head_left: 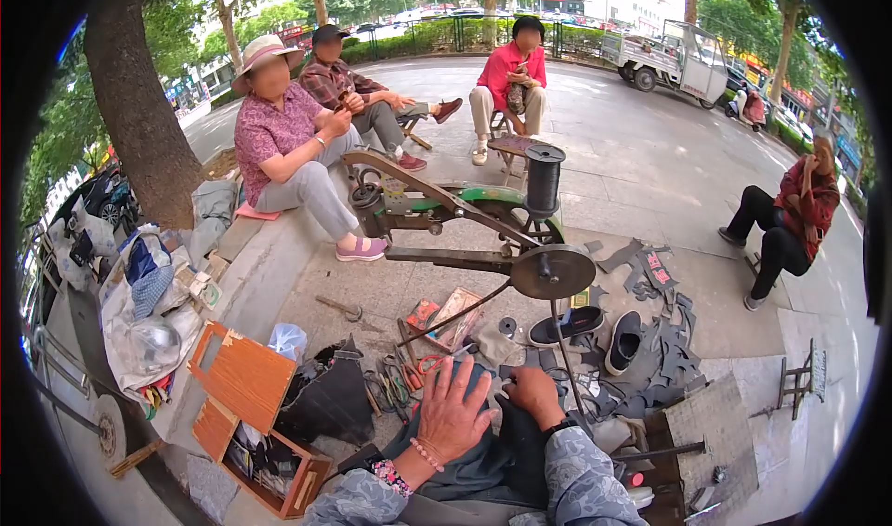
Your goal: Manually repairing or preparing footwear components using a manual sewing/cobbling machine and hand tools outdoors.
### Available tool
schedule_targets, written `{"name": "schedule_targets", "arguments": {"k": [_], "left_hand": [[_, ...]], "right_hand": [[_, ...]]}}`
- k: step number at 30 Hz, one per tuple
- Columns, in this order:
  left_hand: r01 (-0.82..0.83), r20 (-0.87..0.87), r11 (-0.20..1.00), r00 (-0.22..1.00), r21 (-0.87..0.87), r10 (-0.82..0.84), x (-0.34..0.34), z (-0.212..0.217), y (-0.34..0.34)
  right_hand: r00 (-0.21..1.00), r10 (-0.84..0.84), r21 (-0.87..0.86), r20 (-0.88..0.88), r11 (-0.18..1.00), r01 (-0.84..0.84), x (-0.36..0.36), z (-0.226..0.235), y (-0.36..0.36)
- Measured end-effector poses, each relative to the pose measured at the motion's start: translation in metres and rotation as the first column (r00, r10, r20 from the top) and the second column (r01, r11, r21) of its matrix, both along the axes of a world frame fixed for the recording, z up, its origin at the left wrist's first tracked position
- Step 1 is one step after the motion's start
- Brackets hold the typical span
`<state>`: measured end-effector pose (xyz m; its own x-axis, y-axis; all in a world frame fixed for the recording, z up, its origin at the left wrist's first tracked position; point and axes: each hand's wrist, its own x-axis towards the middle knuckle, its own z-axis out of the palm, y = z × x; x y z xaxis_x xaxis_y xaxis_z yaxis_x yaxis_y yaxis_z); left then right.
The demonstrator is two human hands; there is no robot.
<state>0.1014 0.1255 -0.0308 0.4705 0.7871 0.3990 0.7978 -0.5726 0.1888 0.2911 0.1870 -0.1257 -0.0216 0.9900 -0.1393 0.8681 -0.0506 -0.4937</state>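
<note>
Found left grip (451, 419) splayed atop draped, dark grey cloth (474, 478). Noted right grip (534, 396) curled nearby; could not tell whether holding anything. Recorded red-handled metal scissors (430, 364) just beyond left grip.

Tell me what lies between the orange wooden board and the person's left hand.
In the head view, a black bag lies beside the orange wooden board; between that bag and the left hand lies a cluster of hand tools.

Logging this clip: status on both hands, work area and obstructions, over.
Left hand spread open over dark lap cloth. Right hand curled at the cloth, grip unclear. Stitching machine ahead; black shoe beyond right hand.
</note>
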Motion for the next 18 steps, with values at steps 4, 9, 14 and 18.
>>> {"name": "schedule_targets", "arguments": {"k": [4, 9, 14, 18], "left_hand": [[0.030, -0.229, 0.982, 0.971, -0.188, -0.073, 0.018, -0.037, 0.021], [0.090, -0.138, 0.983, 0.984, -0.160, -0.112, 0.028, -0.041, 0.027], [0.055, -0.148, 0.983, 0.986, -0.174, -0.081, 0.031, -0.044, 0.030], [0.066, -0.163, 0.982, 0.982, -0.179, -0.095, 0.037, -0.048, 0.029]], "right_hand": [[0.954, -0.030, 0.357, -0.297, 0.924, 0.140, 0.021, -0.014, 0.004], [-0.328, -0.126, -0.279, -0.936, 0.834, 0.477, 0.059, 0.069, 0.009], [-0.734, 0.185, -0.122, -0.654, 0.931, 0.343, 0.099, 0.131, 0.033], [-0.752, 0.249, -0.076, -0.610, 0.927, 0.368, 0.113, 0.150, 0.028]]}}
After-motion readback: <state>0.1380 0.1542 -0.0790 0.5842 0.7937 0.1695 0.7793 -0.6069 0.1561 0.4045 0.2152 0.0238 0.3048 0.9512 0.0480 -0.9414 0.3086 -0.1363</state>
